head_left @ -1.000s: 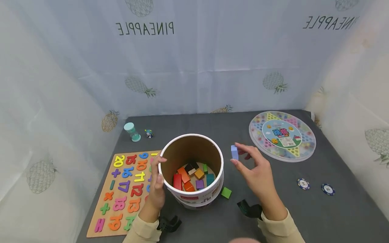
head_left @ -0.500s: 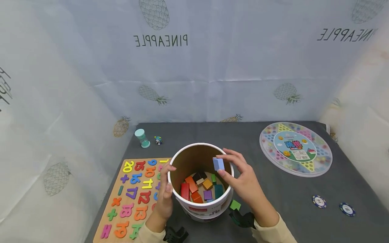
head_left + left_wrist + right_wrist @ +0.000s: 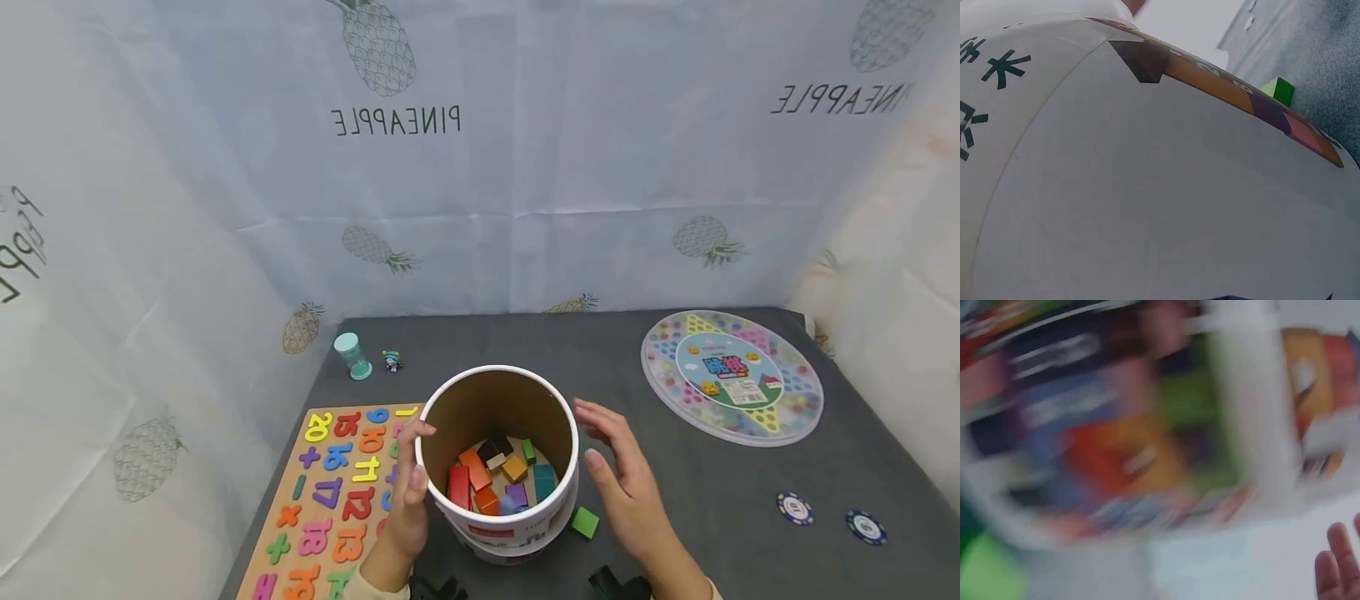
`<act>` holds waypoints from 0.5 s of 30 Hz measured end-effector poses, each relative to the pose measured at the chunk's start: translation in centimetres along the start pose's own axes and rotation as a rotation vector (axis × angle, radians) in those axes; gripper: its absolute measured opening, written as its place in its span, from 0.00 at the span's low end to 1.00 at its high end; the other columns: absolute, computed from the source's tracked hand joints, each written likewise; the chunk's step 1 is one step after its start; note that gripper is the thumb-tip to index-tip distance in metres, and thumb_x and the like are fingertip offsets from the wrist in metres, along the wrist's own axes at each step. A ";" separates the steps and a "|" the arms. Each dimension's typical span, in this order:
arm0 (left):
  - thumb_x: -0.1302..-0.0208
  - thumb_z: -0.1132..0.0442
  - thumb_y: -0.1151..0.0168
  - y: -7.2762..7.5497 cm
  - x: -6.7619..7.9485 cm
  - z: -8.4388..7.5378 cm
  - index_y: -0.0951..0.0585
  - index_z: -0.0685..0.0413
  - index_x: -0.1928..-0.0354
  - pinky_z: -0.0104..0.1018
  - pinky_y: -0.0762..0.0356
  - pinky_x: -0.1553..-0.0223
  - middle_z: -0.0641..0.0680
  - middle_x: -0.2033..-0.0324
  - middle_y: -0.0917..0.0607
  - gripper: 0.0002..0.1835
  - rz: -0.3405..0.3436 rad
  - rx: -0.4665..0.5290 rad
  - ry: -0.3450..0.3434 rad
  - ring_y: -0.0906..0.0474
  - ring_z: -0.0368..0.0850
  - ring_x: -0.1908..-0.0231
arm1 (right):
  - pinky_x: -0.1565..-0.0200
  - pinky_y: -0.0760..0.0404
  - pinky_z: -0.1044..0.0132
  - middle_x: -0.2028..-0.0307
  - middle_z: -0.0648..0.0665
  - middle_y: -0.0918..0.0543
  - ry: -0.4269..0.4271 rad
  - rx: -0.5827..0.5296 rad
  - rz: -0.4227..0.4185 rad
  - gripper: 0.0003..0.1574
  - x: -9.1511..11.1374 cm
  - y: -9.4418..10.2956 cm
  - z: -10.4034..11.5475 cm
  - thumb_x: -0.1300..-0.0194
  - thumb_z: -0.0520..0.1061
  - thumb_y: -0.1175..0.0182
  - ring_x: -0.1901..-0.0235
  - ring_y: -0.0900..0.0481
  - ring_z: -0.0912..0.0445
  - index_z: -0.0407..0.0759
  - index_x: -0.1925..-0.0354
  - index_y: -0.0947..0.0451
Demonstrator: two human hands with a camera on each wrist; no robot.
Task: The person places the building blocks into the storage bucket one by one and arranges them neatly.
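A white round bucket (image 3: 517,533) with a brown inside stands in the middle of the table, several coloured wooden blocks on its bottom. Among them, a light blue block (image 3: 517,498) lies near the purple one. My left hand (image 3: 408,508) grips the bucket's left rim, fingertips over the edge and thumb on the near side. To the right of the bucket, my right hand (image 3: 624,479) is apart from it, fingers spread and holding nothing. A green block (image 3: 585,522) lies on the table between the bucket and that hand. The left wrist view is filled by the bucket's wall (image 3: 1147,175).
A wooden number board (image 3: 330,500) lies on the left, with a teal sand timer (image 3: 353,357) and a small figurine (image 3: 392,361) behind it. At the back right is a round board game (image 3: 733,377). Two poker chips, one blue (image 3: 866,527) and one beside it (image 3: 795,508), lie at right.
My right hand carried the light blue block from the right to over the bucket and let it drop inside. It has since moved back right. The left hand keeps its grip on the rim.
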State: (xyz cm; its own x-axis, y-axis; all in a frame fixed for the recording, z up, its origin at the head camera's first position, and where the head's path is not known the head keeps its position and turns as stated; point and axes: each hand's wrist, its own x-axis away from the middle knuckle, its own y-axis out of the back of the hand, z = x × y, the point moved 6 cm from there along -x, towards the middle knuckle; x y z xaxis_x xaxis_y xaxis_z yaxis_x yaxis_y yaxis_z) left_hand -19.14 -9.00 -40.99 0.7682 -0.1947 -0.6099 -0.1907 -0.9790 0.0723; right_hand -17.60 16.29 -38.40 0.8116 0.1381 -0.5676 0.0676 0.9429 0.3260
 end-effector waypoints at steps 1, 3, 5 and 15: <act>0.31 0.57 0.67 -0.1 0.0 0.0 0.47 0.67 0.40 0.46 0.30 0.44 0.64 0.35 0.46 0.24 0.000 -0.008 0.005 0.46 0.62 0.37 | 0.49 0.30 0.69 0.43 0.42 0.27 -0.052 0.028 -0.011 0.28 0.9 0.3 -1.4 0.36 0.30 0.45 0.47 0.28 0.52 0.42 0.38 0.31; 0.31 0.56 0.67 -0.2 -0.1 0.1 0.47 0.67 0.40 0.46 0.30 0.44 0.63 0.34 0.46 0.24 0.004 -0.011 0.011 0.46 0.61 0.37 | 0.59 0.27 0.68 0.50 0.47 0.25 -0.210 0.128 0.056 0.26 3.0 0.5 -4.6 0.37 0.38 0.38 0.56 0.27 0.55 0.49 0.41 0.27; 0.31 0.55 0.67 -0.3 -0.1 0.1 0.47 0.67 0.40 0.46 0.30 0.44 0.63 0.34 0.46 0.25 0.004 -0.007 0.012 0.46 0.62 0.37 | 0.65 0.27 0.68 0.53 0.51 0.27 -0.381 0.258 0.230 0.28 5.3 0.3 -7.5 0.43 0.50 0.32 0.62 0.29 0.57 0.55 0.43 0.26; 0.29 0.53 0.70 -0.1 0.2 0.1 0.47 0.64 0.39 0.46 0.32 0.43 0.66 0.36 0.45 0.24 -0.009 -0.001 -0.005 0.44 0.61 0.38 | 0.63 0.25 0.62 0.61 0.58 0.32 -0.450 0.468 0.524 0.29 9.4 -1.2 -11.3 0.54 0.59 0.27 0.64 0.31 0.63 0.58 0.52 0.22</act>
State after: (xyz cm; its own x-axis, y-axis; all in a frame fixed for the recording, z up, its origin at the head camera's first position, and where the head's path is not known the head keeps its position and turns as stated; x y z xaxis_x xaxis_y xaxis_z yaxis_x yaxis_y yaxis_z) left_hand -18.99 -8.90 -41.17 0.7670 -0.1857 -0.6142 -0.1834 -0.9807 0.0674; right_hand -16.59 19.93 -52.71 0.9528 0.2956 0.0691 -0.2297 0.5530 0.8009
